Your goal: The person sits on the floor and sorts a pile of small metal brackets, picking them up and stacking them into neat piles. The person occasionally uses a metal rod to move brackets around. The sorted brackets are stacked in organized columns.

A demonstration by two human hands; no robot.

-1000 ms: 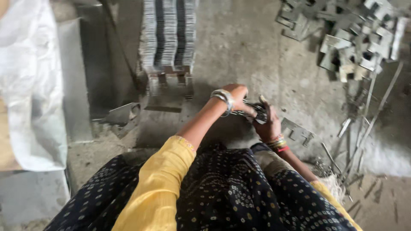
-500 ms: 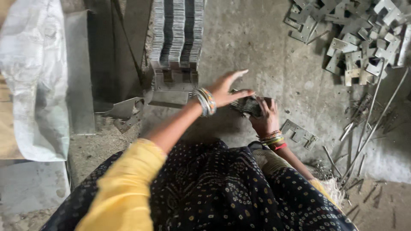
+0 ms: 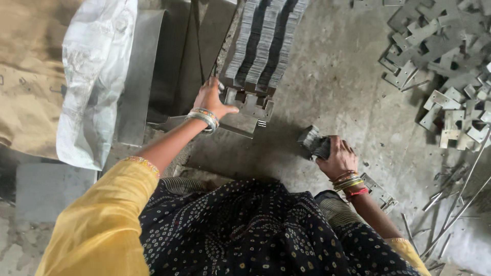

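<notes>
While the left hand (image 3: 214,98) reaches far across the concrete floor (image 3: 327,87), its fingers curl over the near end of a long stack of thin metal plates (image 3: 266,43) that lies in rows running away from the person, and the thumb presses on the loose plates at that end. The right hand (image 3: 338,157) sits nearer and to the right, closed around a small bundle of metal plates (image 3: 313,141) held just above the floor, its fingers wrapped tight over the top. Bangles (image 3: 204,118) ring the left wrist. To the left of the stack lean flat metal sheets (image 3: 169,66), and beyond them lies a white sack (image 3: 94,76). At the far right a heap of cut metal brackets (image 3: 445,66) is spread on the floor, with thin rods (image 3: 460,199) lying nearer on that side.
</notes>
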